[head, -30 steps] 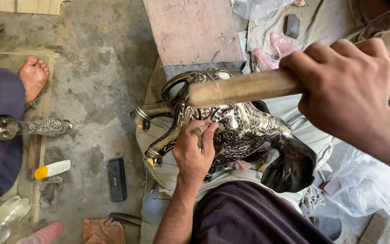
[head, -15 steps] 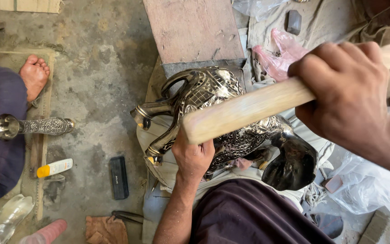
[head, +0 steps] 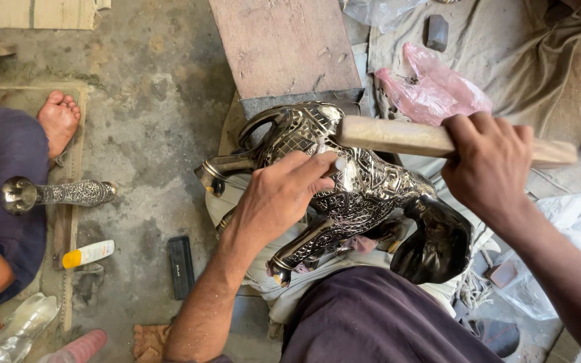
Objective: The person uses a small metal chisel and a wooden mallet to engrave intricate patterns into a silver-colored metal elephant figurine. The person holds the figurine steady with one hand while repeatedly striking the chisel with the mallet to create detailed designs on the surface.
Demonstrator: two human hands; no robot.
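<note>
A shiny, dark silver metal animal figure [head: 351, 195] with engraved patterns over its body lies on its side across the person's lap, on a pale cloth [head: 250, 269] near the front edge of a worn wooden block [head: 284, 47]. The left hand [head: 280, 198] is closed around a small thin chisel-like tool [head: 334, 161], its tip pressed against the figure's flank. The right hand [head: 489, 165] is clenched round a pale wooden mallet stick [head: 398, 138], held just above the tool's head. The figure looks heavy, rigid and slick from its polish, so it would probably slip; the legs and curved neck seem the safest places to hold. Left of it, on the concrete floor [head: 149, 121], are another person's bare foot [head: 58, 117] and an engraved metal stem [head: 55, 195].
</note>
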